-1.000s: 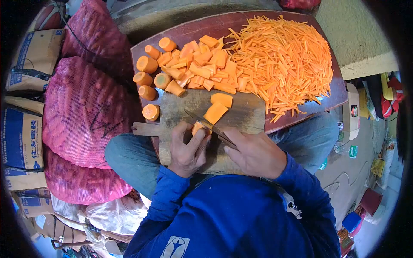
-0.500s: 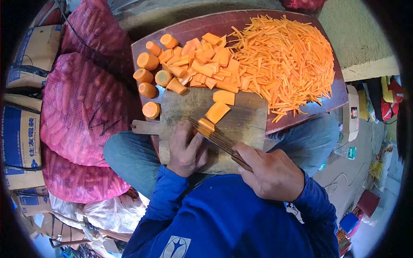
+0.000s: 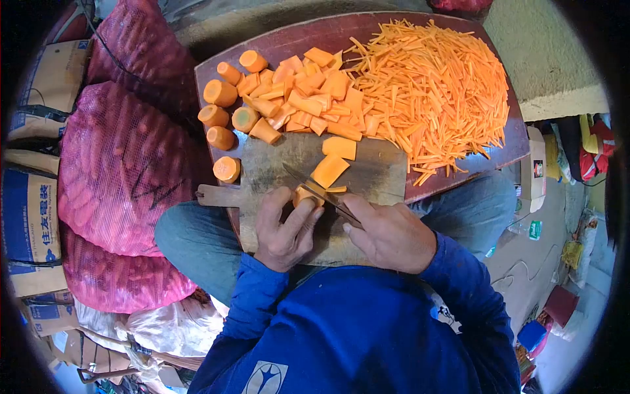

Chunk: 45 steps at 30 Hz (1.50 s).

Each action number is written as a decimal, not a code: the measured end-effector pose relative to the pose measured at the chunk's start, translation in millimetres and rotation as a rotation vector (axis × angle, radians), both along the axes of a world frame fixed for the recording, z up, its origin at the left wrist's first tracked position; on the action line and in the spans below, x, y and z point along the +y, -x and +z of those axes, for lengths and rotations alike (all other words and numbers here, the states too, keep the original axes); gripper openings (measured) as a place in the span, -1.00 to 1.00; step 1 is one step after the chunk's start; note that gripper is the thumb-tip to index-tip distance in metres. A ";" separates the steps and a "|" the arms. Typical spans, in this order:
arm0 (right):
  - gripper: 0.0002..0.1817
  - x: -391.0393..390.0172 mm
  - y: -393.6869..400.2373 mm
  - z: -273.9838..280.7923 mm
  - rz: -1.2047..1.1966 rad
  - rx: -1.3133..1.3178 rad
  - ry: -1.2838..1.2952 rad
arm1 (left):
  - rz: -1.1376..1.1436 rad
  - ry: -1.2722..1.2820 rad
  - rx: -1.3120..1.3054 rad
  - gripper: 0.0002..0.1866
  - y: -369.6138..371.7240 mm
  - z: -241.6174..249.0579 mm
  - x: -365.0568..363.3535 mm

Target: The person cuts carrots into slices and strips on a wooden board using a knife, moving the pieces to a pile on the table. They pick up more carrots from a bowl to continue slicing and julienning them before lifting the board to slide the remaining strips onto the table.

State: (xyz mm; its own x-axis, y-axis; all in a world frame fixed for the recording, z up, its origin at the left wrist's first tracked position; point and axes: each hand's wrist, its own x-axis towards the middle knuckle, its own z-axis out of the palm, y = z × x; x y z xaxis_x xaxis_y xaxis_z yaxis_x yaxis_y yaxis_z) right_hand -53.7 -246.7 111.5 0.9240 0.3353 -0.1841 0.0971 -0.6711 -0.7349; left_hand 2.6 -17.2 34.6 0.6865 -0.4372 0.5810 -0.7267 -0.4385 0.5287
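Note:
My left hand (image 3: 285,231) grips a short carrot piece (image 3: 306,195) against the wooden cutting board (image 3: 275,161), fingers closed around its near side. In my right hand (image 3: 390,235) is a knife (image 3: 307,178), its blade slanting to the upper left across the top of the carrot piece. Just beyond the blade lies a flat carrot slice (image 3: 331,171), with another slice (image 3: 339,148) behind it at the board's far edge. A thin carrot sliver (image 3: 336,189) rests right of the blade.
The board sits on a dark red tabletop (image 3: 367,23). Thick carrot chunks (image 3: 220,93) line its left, carrot slabs (image 3: 308,85) fill the middle, and a heap of carrot strips (image 3: 440,92) covers the right. Red mesh sacks (image 3: 125,171) and cardboard boxes (image 3: 29,217) stand at left.
My right hand and the knife have moved left and slightly up, with the blade now across the carrot piece. The thin sliver now shows beside the blade. My left hand still holds the piece.

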 end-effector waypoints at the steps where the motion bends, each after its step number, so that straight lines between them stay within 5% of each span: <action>1: -0.60 -0.9 0.4 3.5 -0.001 -0.002 0.000 | 0.007 -0.019 0.003 -0.64 0.9 1.3 0.6; 8: -0.54 -8.3 11.5 54.6 0.037 0.010 -0.058 | 0.031 0.057 0.008 -0.58 11.6 -16.4 1.5; 10: -0.54 -9.0 15.8 56.7 0.041 0.057 -0.024 | 0.152 0.368 0.611 -0.55 24.1 -37.2 1.7; 11: -0.54 -9.6 16.8 56.5 0.040 0.062 -0.021 | 0.153 0.368 0.611 -0.55 25.3 -41.0 2.6; 14: -0.55 -7.6 16.2 54.3 0.037 0.053 -0.012 | 0.153 0.387 0.587 -0.54 22.3 -40.8 4.2; 16: -0.56 -5.0 14.2 51.1 0.029 0.037 -0.003 | 0.042 0.058 0.267 -0.54 13.5 -29.8 6.8; 19: -0.57 2.7 5.9 28.9 0.030 0.074 0.020 | -0.009 -0.049 0.005 -0.55 1.3 9.4 2.1; 27: -0.63 0.6 -11.9 -2.4 0.013 0.050 -0.043 | -0.001 -0.024 -0.005 -0.61 2.0 4.7 3.2; 38: -0.68 -2.3 10.2 55.6 0.042 0.027 -0.050 | -0.008 -0.012 -0.017 -0.53 10.9 -16.1 6.9; 40: -0.68 -0.7 10.6 57.2 0.055 0.034 -0.051 | 0.158 0.738 0.843 -0.50 27.6 -51.9 2.3; 41: -0.68 0.0 10.4 58.0 0.059 0.048 -0.042 | 0.161 0.740 0.842 -0.50 27.8 -57.0 8.3; 43: -0.68 1.2 10.6 58.1 0.063 0.066 -0.030 | 0.054 0.119 0.416 -0.48 21.5 -43.3 15.2; 45: -0.58 3.5 9.9 57.2 0.071 0.144 0.046 | 0.039 0.110 0.310 -0.48 16.6 -28.2 10.5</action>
